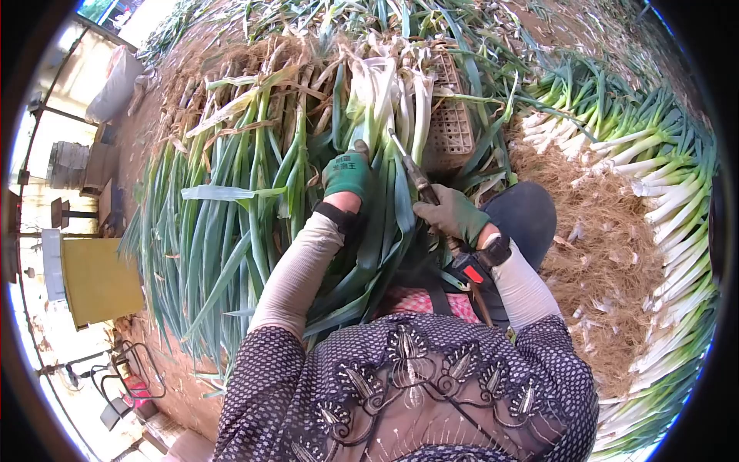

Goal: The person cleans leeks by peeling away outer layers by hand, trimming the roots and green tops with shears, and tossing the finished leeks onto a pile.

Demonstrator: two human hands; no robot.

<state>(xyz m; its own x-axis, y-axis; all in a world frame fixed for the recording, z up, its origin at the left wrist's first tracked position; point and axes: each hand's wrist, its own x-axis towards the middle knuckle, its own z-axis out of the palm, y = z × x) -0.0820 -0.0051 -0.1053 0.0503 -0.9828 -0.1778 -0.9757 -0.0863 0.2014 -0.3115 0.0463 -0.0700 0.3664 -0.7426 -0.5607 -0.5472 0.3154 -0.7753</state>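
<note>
My left hand [350,175], in a green glove, is closed around the green part of a few leeks [375,100] whose white stems point away from me. In my right hand [458,213], also gloved, is a slim wand-like air blow gun [419,181], gripped around its body. Its thin tip lies right beside the white stems, and its lower end runs down past my wrist toward my lap. Under and left of my left hand spreads a thick pile of unpeeled leeks [223,239], their brown roots at the far side.
A plastic crate [449,123] stands just beyond the wand. On my right, white-stemmed leeks [677,231] lie in a curved row around a heap of brown roots and peelings [600,262]. At left are a yellow box [102,281] and a white sack [115,86].
</note>
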